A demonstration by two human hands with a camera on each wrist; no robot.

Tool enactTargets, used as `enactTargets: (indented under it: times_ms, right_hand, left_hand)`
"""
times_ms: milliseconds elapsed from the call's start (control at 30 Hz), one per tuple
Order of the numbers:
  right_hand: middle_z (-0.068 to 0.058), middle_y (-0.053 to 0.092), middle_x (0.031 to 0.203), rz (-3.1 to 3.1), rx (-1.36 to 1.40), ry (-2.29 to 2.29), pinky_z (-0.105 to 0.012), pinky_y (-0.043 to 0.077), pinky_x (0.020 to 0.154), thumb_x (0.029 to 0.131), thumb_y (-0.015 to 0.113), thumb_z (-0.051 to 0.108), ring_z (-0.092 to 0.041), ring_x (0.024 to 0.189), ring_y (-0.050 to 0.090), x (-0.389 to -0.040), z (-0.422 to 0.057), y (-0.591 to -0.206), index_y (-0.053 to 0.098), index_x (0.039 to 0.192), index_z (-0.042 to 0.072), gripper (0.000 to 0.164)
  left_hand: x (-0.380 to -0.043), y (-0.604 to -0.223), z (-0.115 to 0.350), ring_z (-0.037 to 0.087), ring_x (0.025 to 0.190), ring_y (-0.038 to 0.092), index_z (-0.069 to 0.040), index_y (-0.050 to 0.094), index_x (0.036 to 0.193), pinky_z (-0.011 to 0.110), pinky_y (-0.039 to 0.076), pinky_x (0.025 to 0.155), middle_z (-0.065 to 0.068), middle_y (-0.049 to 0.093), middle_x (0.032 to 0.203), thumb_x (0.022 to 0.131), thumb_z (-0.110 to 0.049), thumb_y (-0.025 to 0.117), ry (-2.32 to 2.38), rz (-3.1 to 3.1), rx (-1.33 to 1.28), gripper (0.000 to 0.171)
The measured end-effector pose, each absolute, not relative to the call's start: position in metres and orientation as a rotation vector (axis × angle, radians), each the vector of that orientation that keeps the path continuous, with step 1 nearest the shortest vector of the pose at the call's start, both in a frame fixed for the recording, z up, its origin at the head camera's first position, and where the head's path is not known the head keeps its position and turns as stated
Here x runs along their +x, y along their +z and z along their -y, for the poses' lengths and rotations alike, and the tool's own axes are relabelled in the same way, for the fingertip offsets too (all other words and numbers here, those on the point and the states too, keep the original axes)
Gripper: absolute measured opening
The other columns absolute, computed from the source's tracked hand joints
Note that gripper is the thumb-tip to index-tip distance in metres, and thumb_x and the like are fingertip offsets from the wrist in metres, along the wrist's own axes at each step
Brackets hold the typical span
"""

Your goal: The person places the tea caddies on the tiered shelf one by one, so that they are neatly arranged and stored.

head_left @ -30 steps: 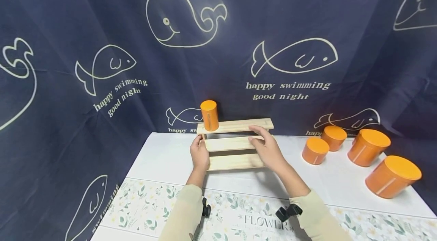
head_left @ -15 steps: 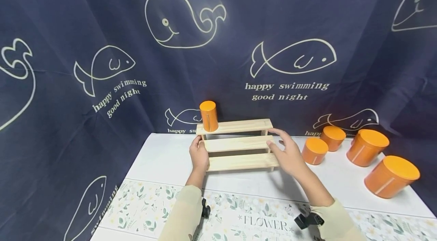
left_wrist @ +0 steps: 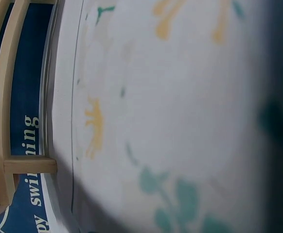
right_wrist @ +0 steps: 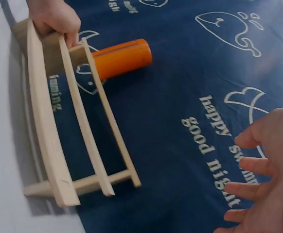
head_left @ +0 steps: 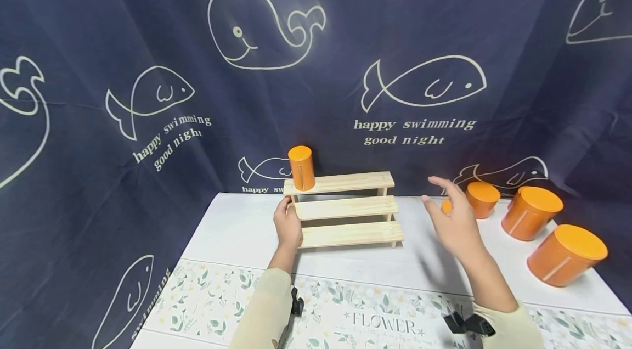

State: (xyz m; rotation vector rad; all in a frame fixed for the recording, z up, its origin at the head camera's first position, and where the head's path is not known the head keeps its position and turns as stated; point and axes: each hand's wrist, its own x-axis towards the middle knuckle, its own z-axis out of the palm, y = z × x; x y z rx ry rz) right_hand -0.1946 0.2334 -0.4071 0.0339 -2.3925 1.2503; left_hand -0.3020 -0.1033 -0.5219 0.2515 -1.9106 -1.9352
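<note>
A three-tier wooden rack [head_left: 348, 208] stands on the white tabletop. My left hand [head_left: 288, 226] grips its left end, and the right wrist view shows those fingers [right_wrist: 72, 36] curled at the slats. On the left of the top tier stands a tall orange canister [head_left: 303, 169] with a lid. My right hand [head_left: 456, 223] is in the air right of the rack, fingers spread and holding nothing. It covers most of a short orange canister [head_left: 446, 206]. In the left wrist view only the rack's edge [left_wrist: 3, 97] and a bit of hand show.
To the right stand another short orange canister [head_left: 484, 201], a larger one [head_left: 532, 213] and the widest one [head_left: 568, 255] near the table's right side. A navy curtain [head_left: 296, 102] hangs behind. A floral cloth strip [head_left: 375, 305] runs along the front.
My right hand has moved off the rack's middle, past its right end and on to the right, over the short canister. My left hand keeps holding the rack, which has not moved.
</note>
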Motion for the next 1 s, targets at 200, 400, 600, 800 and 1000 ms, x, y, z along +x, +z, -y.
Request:
enactTargets:
  times_ms: [200, 400, 600, 800, 1000]
  right_hand:
    - [-0.026, 0.05, 0.158, 2.358, -0.021, 1.136, -0.071, 0.026, 0.123, 0.103, 0.064, 0.021, -0.051, 0.15, 0.038, -0.187, -0.253, -0.393, 0.057, 0.147, 0.005, 0.048]
    - [-0.035, 0.048, 0.153, 2.357, -0.104, 0.959, -0.067, 0.005, 0.131, 0.102, 0.061, 0.02, -0.055, 0.156, 0.024, -0.179, -0.274, -0.382, 0.057, 0.143, -0.005, 0.048]
    - [-0.038, 0.033, 0.16, 2.578, -0.336, 0.815, -0.081, 0.005, 0.115, 0.104, 0.052, 0.04, -0.06, 0.157, 0.004, -0.169, -0.296, -0.376, 0.046, 0.151, -0.005, 0.065]
    - [-0.05, 0.023, 0.152, 2.793, -0.437, 0.707, -0.09, 0.004, 0.103, 0.093, 0.072, 0.039, -0.074, 0.148, -0.015, -0.165, -0.322, -0.382, 0.046, 0.138, -0.008, 0.07]
    - [-0.056, -0.008, 0.153, 2.96, -0.583, 0.713, -0.095, -0.01, 0.104, 0.072, 0.09, 0.033, -0.076, 0.139, -0.032, -0.16, -0.342, -0.393, 0.02, 0.16, -0.001, 0.117]
  left_hand:
    - [-0.305, -0.522, 0.105, 0.039, 0.148, 0.05, 0.005, 0.062, 0.139, 0.049, 0.042, 0.124, 0.025, 0.059, 0.149, 0.105, -0.001, 0.043, -1.93, 1.894, 0.243, 0.04]
    - [-0.305, -0.52, 0.106, 0.039, 0.147, 0.051, 0.005, 0.062, 0.139, 0.048, 0.044, 0.123, 0.025, 0.06, 0.148, 0.105, -0.001, 0.042, -1.921, 1.894, 0.247, 0.04]
    - [-0.305, -0.52, 0.107, 0.037, 0.145, 0.053, 0.003, 0.063, 0.138, 0.048, 0.044, 0.122, 0.023, 0.062, 0.146, 0.105, -0.002, 0.042, -1.893, 1.916, 0.261, 0.04]
    - [-0.304, -0.521, 0.106, 0.038, 0.146, 0.052, 0.003, 0.063, 0.139, 0.049, 0.043, 0.123, 0.023, 0.062, 0.147, 0.105, -0.002, 0.042, -1.898, 1.924, 0.259, 0.04]
    - [-0.303, -0.525, 0.104, 0.039, 0.146, 0.052, 0.005, 0.062, 0.138, 0.05, 0.043, 0.123, 0.025, 0.061, 0.147, 0.105, -0.002, 0.043, -1.92, 1.917, 0.242, 0.039]
